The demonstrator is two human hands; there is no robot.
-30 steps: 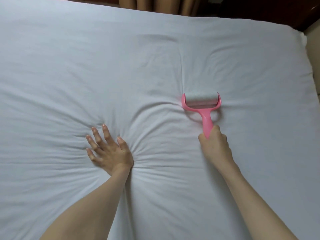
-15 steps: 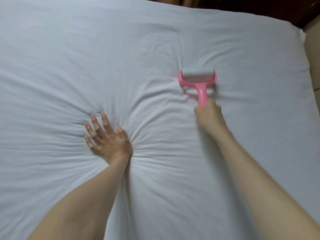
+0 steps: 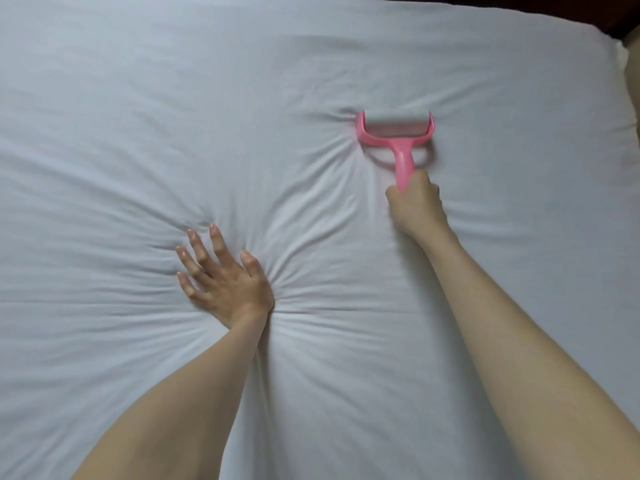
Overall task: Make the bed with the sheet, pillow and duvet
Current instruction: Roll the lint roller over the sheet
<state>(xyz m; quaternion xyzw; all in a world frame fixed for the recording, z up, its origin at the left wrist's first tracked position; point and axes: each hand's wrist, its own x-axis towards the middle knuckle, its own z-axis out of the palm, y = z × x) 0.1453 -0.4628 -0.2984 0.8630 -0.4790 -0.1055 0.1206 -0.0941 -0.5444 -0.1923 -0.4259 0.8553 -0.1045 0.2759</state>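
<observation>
Right hand (image 3: pixel 415 202) fist-wraps the roller (image 3: pixel 396 128) handle, drum crosswise on the sheet (image 3: pixel 138 116) straight ahead; left hand (image 3: pixel 221 275), fingers spread, presses the sheet nearer the body

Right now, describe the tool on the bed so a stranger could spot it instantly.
A white sheet covers the whole bed. Right of centre, toward the far edge, the right hand grips the handle of a lint roller pressed onto the sheet. It is the only pink thing there, a forked frame holding a pale drum; the left hand presses flat, apart from it.
</observation>
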